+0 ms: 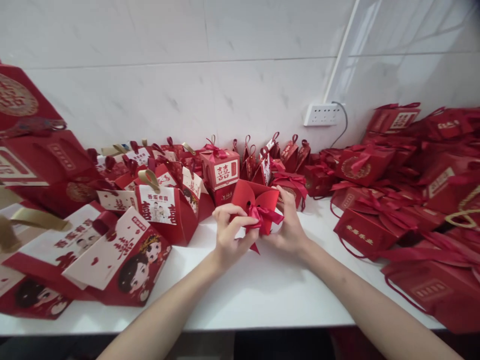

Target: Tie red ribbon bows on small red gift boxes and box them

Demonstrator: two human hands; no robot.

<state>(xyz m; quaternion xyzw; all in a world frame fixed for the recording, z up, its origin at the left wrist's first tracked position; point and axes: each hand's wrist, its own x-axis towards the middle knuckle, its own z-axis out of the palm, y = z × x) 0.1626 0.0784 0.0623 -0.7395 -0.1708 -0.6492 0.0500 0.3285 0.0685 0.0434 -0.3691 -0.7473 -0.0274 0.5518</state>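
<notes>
Between my two hands, over the middle of the white table, is a small red gift box (249,192) with folded top flaps and a dark hole near its centre. A shiny crimson ribbon bow (265,215) lies across its front, and one pointed tail hangs below. My left hand (234,232) pinches the bow's left loop between thumb and fingers. Around the box's right side curls my right hand (288,225), fingers behind and thumb low at the front. The box's underside is hidden by the hands.
Red and white handled boxes (120,255) crowd the left side. More ribboned red boxes (369,230) are piled on the right. A square red box (221,172) and several small ones line the back. On the tiled wall sits a power strip (321,115) with a cable. The white table's (285,300) front edge is near me.
</notes>
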